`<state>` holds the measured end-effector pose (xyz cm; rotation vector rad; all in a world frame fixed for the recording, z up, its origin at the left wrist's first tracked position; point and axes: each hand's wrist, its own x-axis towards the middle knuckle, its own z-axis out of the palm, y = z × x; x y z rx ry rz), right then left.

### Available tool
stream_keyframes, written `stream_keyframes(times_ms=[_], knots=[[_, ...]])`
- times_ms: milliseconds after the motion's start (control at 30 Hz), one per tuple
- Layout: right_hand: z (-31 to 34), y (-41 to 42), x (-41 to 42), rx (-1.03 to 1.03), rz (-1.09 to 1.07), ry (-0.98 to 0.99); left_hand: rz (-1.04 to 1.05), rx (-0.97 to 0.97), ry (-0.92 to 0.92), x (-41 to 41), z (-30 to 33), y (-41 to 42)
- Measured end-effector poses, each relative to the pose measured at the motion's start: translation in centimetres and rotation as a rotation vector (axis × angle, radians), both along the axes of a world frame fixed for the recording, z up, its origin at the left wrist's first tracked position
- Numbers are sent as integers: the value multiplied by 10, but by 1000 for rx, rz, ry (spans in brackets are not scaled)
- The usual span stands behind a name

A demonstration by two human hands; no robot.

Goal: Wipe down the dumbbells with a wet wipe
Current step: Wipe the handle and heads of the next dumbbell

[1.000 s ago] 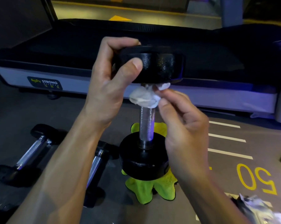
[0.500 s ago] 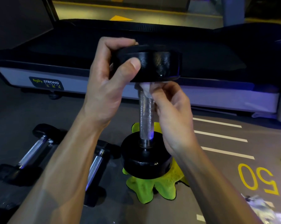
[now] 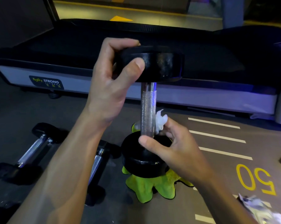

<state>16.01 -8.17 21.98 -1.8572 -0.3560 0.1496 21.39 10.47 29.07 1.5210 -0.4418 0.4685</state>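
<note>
Gripped at its upper head by the left hand [image 3: 110,88], thumb on the rim and fingers over the top, dumbbell [image 3: 148,110] stood on end, lower head planted on crumpled green cloth [image 3: 149,186] on gym floor [image 3: 217,159]. Treadmill [image 3: 201,97] behind, filling the width of the view. Wet wipe [image 3: 160,121] bunched in the fingers of the right hand [image 3: 173,149], pressed against the right side of the knurled handle just above the lower head, thumb reaching across the front of the bar. Judged mid-task: handle under the wipe, both black heads showing a sheen that may be moisture or only lighting; cannot tell which surfaces are finished. Two more dumbbells [image 3: 31,151] lying on the floor at left, close beside each other, with no sign either way of having been wiped, so likely most of the job remaining. Far side of the handle and underside of the lower head hidden. Crinkled packet [image 3: 262,210] cut off at the lower right corner, possibly the wipe wrapper, too blurred to confirm. Flat pale object clipped at the right edge, unidentifiable.
</note>
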Motion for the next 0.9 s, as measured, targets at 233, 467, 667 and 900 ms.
stream_keyframes(times_ms=[233,467,667,900], knots=[[8,-21,14,165,-365,-160,40,-17,32,6,-2,5],[33,-22,35,170,-324,-162,16,15,6,6,0,5],[37,-24,43,13,-336,-215,8,41,0,6,0,3],[38,-29,43,-192,-426,-270,26,49,9,5,1,3]])
